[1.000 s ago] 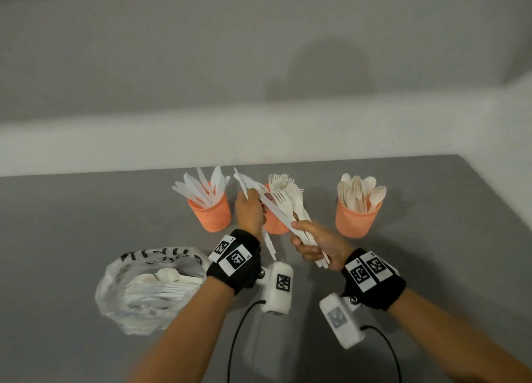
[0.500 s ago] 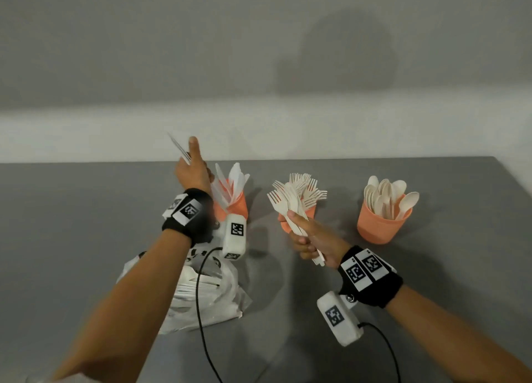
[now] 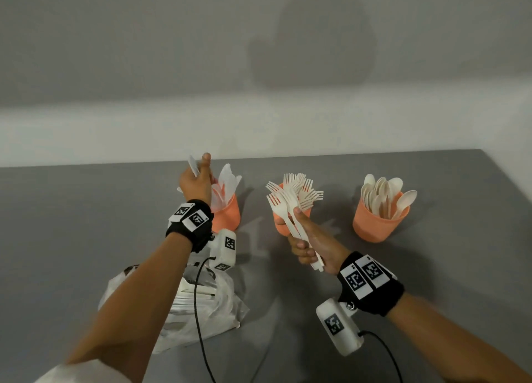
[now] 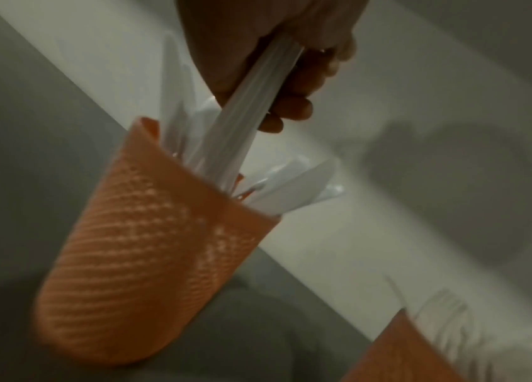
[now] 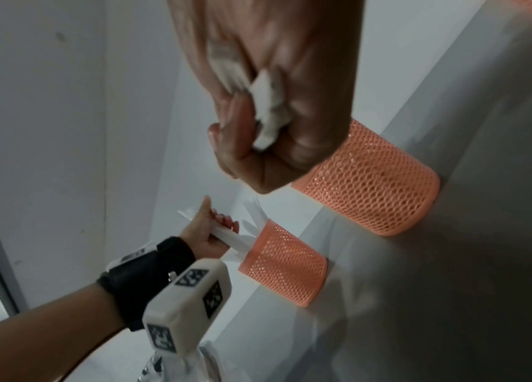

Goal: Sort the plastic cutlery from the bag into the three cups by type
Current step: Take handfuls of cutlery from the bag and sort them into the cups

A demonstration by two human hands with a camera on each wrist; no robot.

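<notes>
Head view: left hand [image 3: 195, 182] upper centre-left of frame, fingers curled round a bundle of knives [image 4: 241, 116], thumb up, tips already down in the knife cup [image 3: 227, 214]. Left wrist view confirms: knives pinched betw. thumb & fingers, lower ends inside the mesh rim among those already stood there. Right hand [image 3: 309, 246] centre frame, fist wrapped round handles of a few forks [image 3: 283, 207], tines up & fanned, held just in front of the fork cup [image 3: 280, 224]; handle ends poking out below the palm in right wrist view. Spoon cup [image 3: 377, 224] right of frame, full, apart from both hands. Bag [image 3: 201, 305] lower left on the counter [image 3: 86, 224], more cutlery showing inside, so task not finished.

Risks from here, as judgement:
- Knife cup looks crowded & light; pushing the bundle in at an angle could tip it or shove it along the counter.
- Letting go too early: knives may splay, catch the rim, spill over the edge.
- Forks in right hand fanned loosely; tines could snag on those already in the cup & drag some out.
- Wrist cam cable trailing over the bag, could catch on it when reaching back.
- Blur in wrist views, so exact knife count unclear.
</notes>
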